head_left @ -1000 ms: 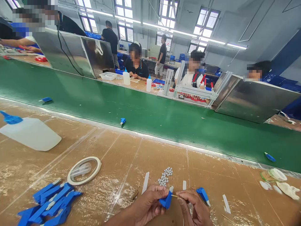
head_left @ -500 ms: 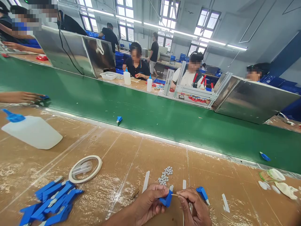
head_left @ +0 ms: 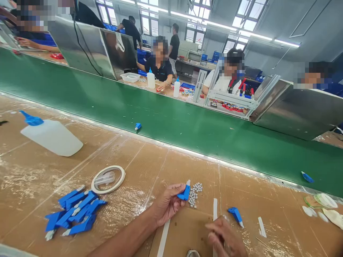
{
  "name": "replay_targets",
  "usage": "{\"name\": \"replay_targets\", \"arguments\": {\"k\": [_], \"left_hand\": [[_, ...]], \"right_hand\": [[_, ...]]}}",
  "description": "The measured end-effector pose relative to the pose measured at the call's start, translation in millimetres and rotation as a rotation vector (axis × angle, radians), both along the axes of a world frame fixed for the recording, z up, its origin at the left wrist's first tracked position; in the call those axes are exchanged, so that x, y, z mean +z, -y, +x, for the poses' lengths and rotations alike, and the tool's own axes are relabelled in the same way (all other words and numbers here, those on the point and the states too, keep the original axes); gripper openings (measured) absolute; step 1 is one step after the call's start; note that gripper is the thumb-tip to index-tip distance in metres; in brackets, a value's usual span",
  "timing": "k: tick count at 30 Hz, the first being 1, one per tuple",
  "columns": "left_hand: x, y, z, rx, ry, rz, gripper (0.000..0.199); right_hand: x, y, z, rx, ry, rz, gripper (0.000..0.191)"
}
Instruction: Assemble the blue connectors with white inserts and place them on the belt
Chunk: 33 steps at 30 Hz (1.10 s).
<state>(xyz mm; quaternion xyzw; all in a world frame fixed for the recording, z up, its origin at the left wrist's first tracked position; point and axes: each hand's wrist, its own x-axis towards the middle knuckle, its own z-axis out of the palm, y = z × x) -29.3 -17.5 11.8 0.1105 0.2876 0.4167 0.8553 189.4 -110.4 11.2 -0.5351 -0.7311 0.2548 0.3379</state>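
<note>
Pinched between the thumb and fingers of my left hand (head_left: pixel 171 201) is a blue plastic part (head_left: pixel 184 193) with a pale tip pointing up. Right behind it lies a small heap of grey pellets (head_left: pixel 195 192). My right hand (head_left: pixel 226 235) is lower right, over the edge of a cardboard piece (head_left: pixel 182 228), its fingers curled and blurred; whether it holds anything is not clear. Another blue part (head_left: pixel 235 216) lies on the table just beyond it. A pile of blue parts (head_left: pixel 77 210) rests at the left. A small round container (head_left: pixel 193 253) shows at the bottom edge.
A tape roll (head_left: pixel 122 180) and a white bottle with blue nozzle (head_left: pixel 55 137) lie at left. The green belt (head_left: pixel 160 117) crosses behind, carrying two blue parts. At right are a tub (head_left: pixel 325 200) and white strips. People sit across the belt.
My left hand has moved up with the blue part, beside the pellets. My right hand has drawn away from it, down and to the right. Another person's hand at far left has left the view.
</note>
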Motion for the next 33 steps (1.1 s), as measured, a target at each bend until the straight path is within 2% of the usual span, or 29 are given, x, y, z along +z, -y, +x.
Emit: {"name": "replay_targets", "arguments": {"k": [2, 4, 8, 12, 16, 19, 23, 26, 28, 30, 33], "left_hand": [[-1.5, 0.9, 3.1, 0.0, 0.006, 0.016, 0.033], [-3.6, 1.4, 6.1, 0.003, 0.006, 0.019, 0.032], [-8.9, 1.5, 10.3, 0.009, -0.007, 0.003, 0.031], [-12.1, 1.1, 12.0, 0.005, -0.011, -0.013, 0.03], [-12.2, 2.3, 12.5, 0.003, -0.006, -0.003, 0.034], [-12.3, 4.5, 13.0, -0.026, 0.002, 0.021, 0.037], [-12.6, 7.6, 13.5, -0.078, 0.036, 0.054, 0.039], [-12.6, 9.9, 14.2, -0.104, 0.058, 0.112, 0.04], [-12.7, 12.1, 15.2, -0.117, 0.063, 0.14, 0.039], [-12.8, 14.9, 16.9, -0.132, 0.066, 0.139, 0.038], [-12.2, 19.8, 20.7, -0.151, 0.061, 0.107, 0.04]], "right_hand": [[3.9, -27.8, 2.6, -0.039, 0.11, 0.066, 0.015], [1.3, -56.5, 3.2, 0.028, 0.187, 0.185, 0.018], [-13.8, -94.0, -0.1, 0.106, 0.235, 0.21, 0.023], [-19.9, -102.9, -2.6, 0.158, 0.285, 0.175, 0.026], [-15.4, -105.8, -4.6, 0.16, 0.348, 0.105, 0.025], [-5.3, -107.6, -7.1, 0.148, 0.373, 0.039, 0.024], [18.7, -99.0, -6.7, 0.143, 0.344, -0.029, 0.019], [33.6, -80.6, -3.6, 0.091, 0.152, -0.177, 0.021], [36.3, -65.6, -2.9, 0.031, -0.181, -0.372, 0.026], [32.7, -52.2, -4.8, -0.022, -0.484, -0.504, 0.034], [21.9, -41.0, -11.0, -0.068, -0.693, -0.529, 0.039]]}}
